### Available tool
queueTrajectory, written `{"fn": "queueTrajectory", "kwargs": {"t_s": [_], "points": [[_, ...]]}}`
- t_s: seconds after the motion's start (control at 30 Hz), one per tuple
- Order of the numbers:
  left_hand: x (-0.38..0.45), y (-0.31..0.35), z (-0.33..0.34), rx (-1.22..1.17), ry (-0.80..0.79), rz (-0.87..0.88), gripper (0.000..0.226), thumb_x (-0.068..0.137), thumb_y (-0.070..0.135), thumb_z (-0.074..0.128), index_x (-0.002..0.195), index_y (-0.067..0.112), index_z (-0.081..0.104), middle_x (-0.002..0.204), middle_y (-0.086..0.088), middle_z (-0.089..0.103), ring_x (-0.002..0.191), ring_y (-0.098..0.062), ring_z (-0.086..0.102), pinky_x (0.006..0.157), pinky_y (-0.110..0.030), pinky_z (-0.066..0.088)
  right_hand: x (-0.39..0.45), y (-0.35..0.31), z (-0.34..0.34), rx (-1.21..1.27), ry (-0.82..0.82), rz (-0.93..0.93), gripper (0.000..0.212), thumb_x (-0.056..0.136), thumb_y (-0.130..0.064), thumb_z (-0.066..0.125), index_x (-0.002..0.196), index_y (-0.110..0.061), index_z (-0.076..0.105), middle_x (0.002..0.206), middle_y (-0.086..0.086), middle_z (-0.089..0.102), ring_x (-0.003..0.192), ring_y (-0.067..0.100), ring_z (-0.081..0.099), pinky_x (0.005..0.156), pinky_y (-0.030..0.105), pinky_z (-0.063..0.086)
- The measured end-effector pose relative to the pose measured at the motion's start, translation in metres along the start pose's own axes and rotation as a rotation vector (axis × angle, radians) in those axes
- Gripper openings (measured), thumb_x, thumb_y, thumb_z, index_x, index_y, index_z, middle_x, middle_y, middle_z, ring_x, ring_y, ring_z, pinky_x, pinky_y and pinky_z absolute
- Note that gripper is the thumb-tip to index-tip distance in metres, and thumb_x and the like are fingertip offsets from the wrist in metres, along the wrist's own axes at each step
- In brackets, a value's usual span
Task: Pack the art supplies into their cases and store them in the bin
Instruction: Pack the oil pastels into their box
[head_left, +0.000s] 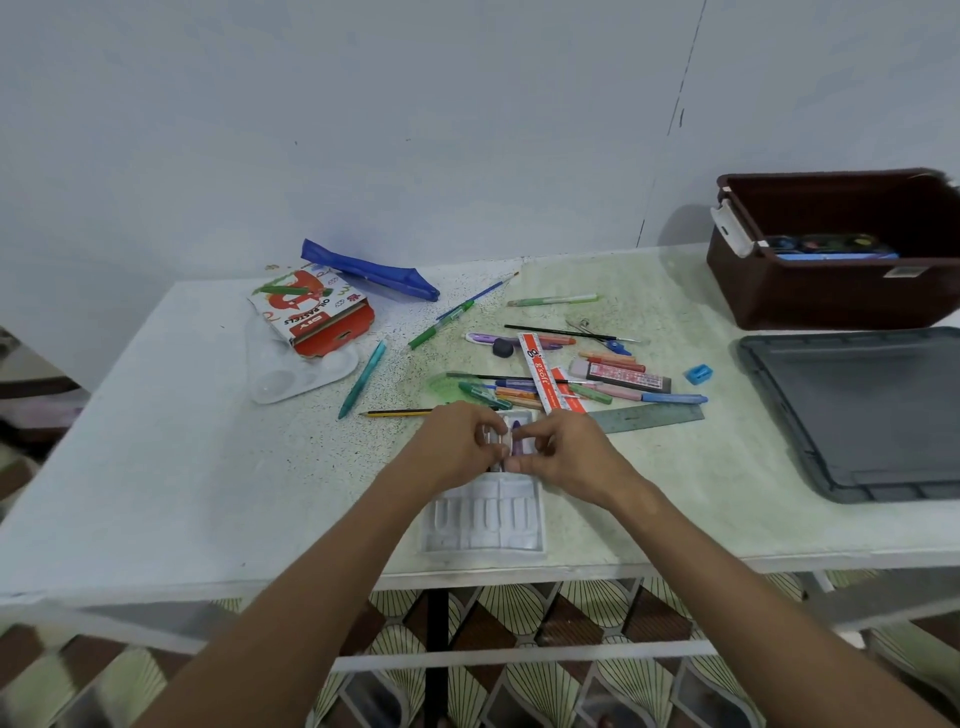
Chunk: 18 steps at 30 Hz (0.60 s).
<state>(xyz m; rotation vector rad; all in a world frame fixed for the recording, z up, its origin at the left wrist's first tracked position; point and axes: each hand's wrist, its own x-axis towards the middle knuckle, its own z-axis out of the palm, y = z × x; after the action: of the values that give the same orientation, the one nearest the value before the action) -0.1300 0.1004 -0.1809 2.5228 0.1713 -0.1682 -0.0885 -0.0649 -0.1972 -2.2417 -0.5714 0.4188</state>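
A white plastic pastel tray (485, 514) with empty slots lies near the table's front edge. Both hands meet over its far end. My left hand (457, 444) pinches a white pastel stick at the tray. My right hand (563, 454) pinches a purple pastel (517, 431) beside it. Behind the hands lies a loose pile of pens, pastels and pencils (550, 387), with a red-and-white ruler (543, 379) and a steel ruler (649, 417). The red oil pastels box (317, 317) lies open at the back left. The brown bin (841, 260) stands at the back right with a paint set inside.
A blue pencil pouch (369, 270) lies behind the box, which rests on a clear palette (296, 376). The grey bin lid (862, 415) lies at the right. A blue sharpener (698, 373), a compass (602, 335) and a teal pen (362, 379) lie scattered about.
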Motion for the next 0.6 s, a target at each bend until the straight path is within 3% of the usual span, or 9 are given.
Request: {"fn": "queueTrajectory", "kwargs": {"t_s": [0.17,0.37,0.5,0.6], "points": [[0.004,-0.001,-0.002,-0.007,-0.024,0.013,0.031,0.083,0.031,0.072,0.112,0.023,0.069,0.064,0.013,0.053,0.057,0.000,0.050,0.052,-0.015,0.033,0.001,0.002,-0.004,0.022,-0.008,0.031,0.045,0.072,-0.029,0.082,0.114,-0.018,0.071,0.073,0.002,0.056,0.063,0.012,0.047,0.058,0.023,0.039],[0.005,-0.002,-0.004,0.022,-0.090,0.033,0.035,0.087,0.033,0.065,0.121,0.033,0.065,0.058,0.014,0.057,0.053,0.003,0.052,0.050,-0.011,0.033,0.005,0.005,-0.002,0.015,-0.022,0.040,0.024,0.089,-0.019,0.066,0.111,-0.019,0.072,0.063,0.003,0.058,0.051,0.010,0.042,0.050,0.021,0.036],[0.005,-0.004,-0.005,0.019,-0.127,0.051,0.033,0.086,0.031,0.066,0.119,0.033,0.067,0.063,0.006,0.065,0.058,-0.008,0.059,0.057,-0.020,0.044,0.004,0.004,-0.005,-0.047,-0.045,0.015,0.023,0.090,-0.016,0.063,0.110,-0.021,0.072,0.080,0.008,0.070,0.059,0.014,0.054,0.052,0.020,0.043],[0.008,-0.006,-0.010,0.009,-0.101,0.060,0.031,0.088,0.029,0.064,0.118,0.030,0.067,0.056,0.008,0.056,0.050,-0.005,0.049,0.052,-0.016,0.038,0.008,0.002,-0.011,-0.077,0.001,-0.031,0.019,0.088,-0.015,0.063,0.102,-0.019,0.076,0.082,0.001,0.070,0.065,0.012,0.060,0.054,0.015,0.043]]}}
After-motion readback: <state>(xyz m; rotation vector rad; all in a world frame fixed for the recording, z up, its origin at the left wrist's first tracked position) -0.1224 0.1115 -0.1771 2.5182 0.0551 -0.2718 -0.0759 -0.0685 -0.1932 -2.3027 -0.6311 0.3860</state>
